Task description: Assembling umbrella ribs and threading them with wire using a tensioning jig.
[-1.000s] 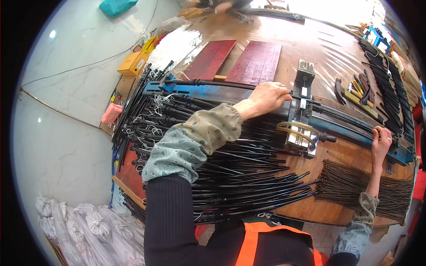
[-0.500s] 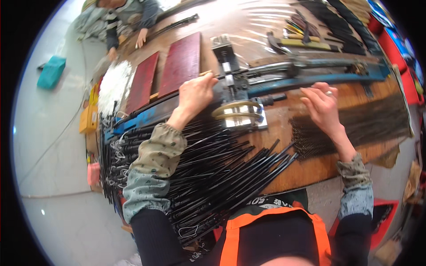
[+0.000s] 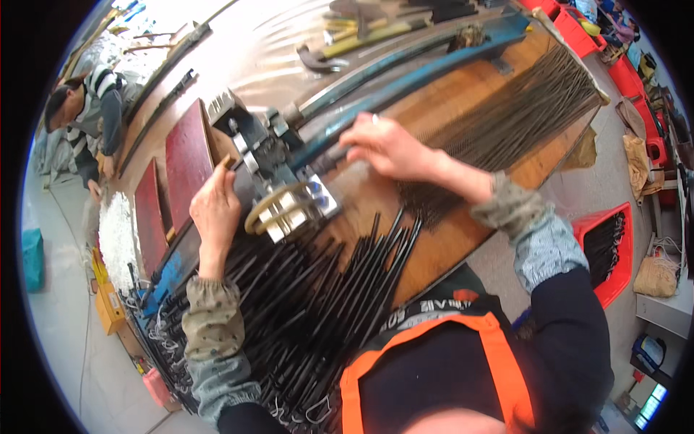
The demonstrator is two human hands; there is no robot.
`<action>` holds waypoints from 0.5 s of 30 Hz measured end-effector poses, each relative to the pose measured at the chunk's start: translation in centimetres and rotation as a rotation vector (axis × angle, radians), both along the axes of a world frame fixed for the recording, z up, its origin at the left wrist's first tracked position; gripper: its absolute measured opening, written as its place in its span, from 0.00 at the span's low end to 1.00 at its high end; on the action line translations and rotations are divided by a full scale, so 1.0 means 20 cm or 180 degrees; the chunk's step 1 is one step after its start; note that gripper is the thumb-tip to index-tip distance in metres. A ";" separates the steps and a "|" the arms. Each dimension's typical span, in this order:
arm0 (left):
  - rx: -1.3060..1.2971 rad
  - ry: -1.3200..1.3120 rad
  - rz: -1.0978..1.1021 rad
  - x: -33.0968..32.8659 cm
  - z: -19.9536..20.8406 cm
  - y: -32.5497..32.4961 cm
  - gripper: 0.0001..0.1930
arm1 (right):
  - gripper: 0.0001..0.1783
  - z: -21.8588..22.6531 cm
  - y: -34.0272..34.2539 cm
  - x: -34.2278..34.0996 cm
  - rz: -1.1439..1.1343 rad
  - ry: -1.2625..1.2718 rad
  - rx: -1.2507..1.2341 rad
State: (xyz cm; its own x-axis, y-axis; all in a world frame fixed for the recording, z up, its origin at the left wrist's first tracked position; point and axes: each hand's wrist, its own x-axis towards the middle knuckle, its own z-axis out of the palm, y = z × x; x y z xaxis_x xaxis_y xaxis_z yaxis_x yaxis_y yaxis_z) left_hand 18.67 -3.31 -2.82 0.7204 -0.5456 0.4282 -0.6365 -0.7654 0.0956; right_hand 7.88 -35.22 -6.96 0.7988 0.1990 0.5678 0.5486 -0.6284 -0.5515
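Observation:
My left hand (image 3: 215, 211) is closed in a pinch, its fingertips on a small tan wooden-looking piece (image 3: 228, 161) at the left side of a metal clamping fixture (image 3: 272, 153). A tan ring-shaped wheel (image 3: 278, 208) sits at the fixture's near end, over a shiny metal block (image 3: 318, 194). My right hand (image 3: 387, 148) is closed, fingers curled, beside a dark round handle (image 3: 329, 158) on the fixture's right side. What lies in its fingers, if anything, is hidden. Thin black rods (image 3: 354, 282) lie in a large pile in front of the fixture.
A bundle of thin brownish rods (image 3: 506, 123) lies to the right on the wooden bench. Behind run a long blue bar (image 3: 434, 79) and a hammer (image 3: 318, 61). Two dark red boards (image 3: 189, 145) stand left. Another person (image 3: 94, 116) works at far left. A red bin (image 3: 603, 253) stands right.
The view has swung, so the bench appears turned and shifted left. My right hand has come nearer to the fixture's dark handle. My left hand stays by the fixture, pinching the tan piece.

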 end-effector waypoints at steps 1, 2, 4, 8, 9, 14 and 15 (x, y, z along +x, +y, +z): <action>0.0229 0.0016 0.0013 0.02 -0.01 0.00 0.08 | 0.11 -0.02 -0.01 0.00 0.0001 0.0036 0.0222; 0.0283 -0.0075 -0.0008 0.03 -0.04 0.03 0.08 | 0.11 -0.03 -0.02 0.04 0.0162 0.0106 0.0126; 0.0246 -0.0289 -0.0197 0.04 -0.06 0.03 0.08 | 0.16 0.01 -0.11 0.04 -0.0044 0.0907 -0.0737; 0.0357 -0.0751 -0.0433 0.18 -0.04 0.22 0.06 | 0.17 -0.07 -0.31 -0.03 -0.0396 0.1971 -0.1694; 0.0462 -0.1007 -0.0543 0.22 -0.06 0.31 0.05 | 0.15 -0.16 -0.34 -0.04 -0.0345 0.1828 -0.1671; 0.0541 -0.1686 0.0070 0.11 -0.05 0.48 0.11 | 0.09 -0.10 -0.26 -0.04 0.0056 0.1580 -0.0942; 0.0418 -0.1515 0.0181 0.01 -0.07 0.45 0.11 | 0.08 -0.04 -0.22 -0.05 -0.0124 0.1826 -0.0465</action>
